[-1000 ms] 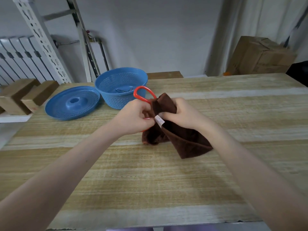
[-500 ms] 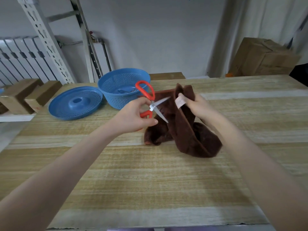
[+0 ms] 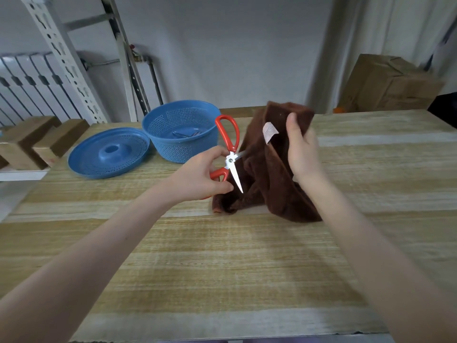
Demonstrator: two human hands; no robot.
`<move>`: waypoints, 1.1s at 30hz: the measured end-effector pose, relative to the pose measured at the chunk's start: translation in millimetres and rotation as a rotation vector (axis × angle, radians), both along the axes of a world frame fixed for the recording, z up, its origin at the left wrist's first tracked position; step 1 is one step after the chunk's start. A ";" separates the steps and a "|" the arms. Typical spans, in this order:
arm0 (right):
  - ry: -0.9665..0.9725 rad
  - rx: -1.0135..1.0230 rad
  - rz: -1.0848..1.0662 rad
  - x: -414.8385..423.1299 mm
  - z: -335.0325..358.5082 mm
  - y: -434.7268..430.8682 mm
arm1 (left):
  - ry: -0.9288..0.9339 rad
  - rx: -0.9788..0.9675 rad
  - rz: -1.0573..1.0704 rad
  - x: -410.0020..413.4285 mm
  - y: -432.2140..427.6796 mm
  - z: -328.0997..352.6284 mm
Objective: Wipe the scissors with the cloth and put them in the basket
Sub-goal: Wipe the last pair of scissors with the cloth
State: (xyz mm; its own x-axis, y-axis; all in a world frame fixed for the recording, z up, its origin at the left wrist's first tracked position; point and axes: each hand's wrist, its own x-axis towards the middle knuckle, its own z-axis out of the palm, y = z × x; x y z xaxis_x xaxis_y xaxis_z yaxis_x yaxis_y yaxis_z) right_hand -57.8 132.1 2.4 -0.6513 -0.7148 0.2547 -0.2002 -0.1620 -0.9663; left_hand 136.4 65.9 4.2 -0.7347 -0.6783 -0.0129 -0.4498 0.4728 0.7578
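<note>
Head view, scissors opened wider, cloth lifted higher

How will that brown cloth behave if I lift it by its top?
Probably floppy: the brown cloth hangs in loose folds from the right hand, its lower end slumped on the table. Likely light, since a grip near the top holds it up. Its plush pile should resist slipping.
</note>
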 end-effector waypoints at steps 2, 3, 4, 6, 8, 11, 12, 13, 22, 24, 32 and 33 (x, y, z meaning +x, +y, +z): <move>0.270 -0.116 -0.018 13.9 -2.2 -0.4 | -0.004 -0.016 -0.017 -4.3 2.6 1.8; 0.467 -0.151 0.037 20.0 -5.8 -0.8 | 0.012 -0.021 -0.023 -6.2 3.5 2.6; 0.703 -0.140 0.118 23.2 -11.2 -1.9 | 0.038 -0.021 -0.023 -7.6 4.5 3.0; 1.135 -0.079 0.200 24.8 -20.4 -2.3 | 0.079 -0.036 -0.002 -8.4 4.4 3.9; 1.290 -0.089 0.203 20.0 -25.6 -4.0 | 0.082 -0.032 0.005 -6.1 2.9 4.8; 1.257 -0.138 0.246 15.4 -29.2 -8.5 | 0.044 0.006 -0.016 -2.4 1.7 4.4; 1.245 -0.145 0.265 14.6 -30.3 -9.8 | 0.023 0.007 -0.027 -2.5 2.0 4.7; 1.247 -0.148 0.280 14.5 -30.5 -10.5 | 0.005 0.008 -0.033 -2.9 2.0 4.1; 1.301 0.030 0.460 0.0 -26.1 -11.9 | -0.037 0.022 -0.078 -6.7 7.8 -0.5; 1.382 0.025 0.454 -5.2 -24.6 -14.8 | -0.047 0.057 -0.069 -3.9 6.0 -3.3; 0.891 0.220 0.167 14.2 -16.4 -13.3 | -0.009 0.028 -0.075 -7.4 11.1 1.0; 0.913 0.314 0.169 16.2 -17.4 -16.0 | 0.005 0.005 -0.073 -7.4 10.9 0.7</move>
State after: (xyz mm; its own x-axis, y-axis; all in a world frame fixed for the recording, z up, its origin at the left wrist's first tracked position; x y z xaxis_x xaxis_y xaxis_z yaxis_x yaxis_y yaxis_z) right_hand -41.6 116.2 -15.0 -0.1812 -0.9021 0.3916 -0.8898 -0.0192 -0.4559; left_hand 129.1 76.8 4.8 -0.7824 -0.6227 -0.0122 -0.4102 0.5004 0.7624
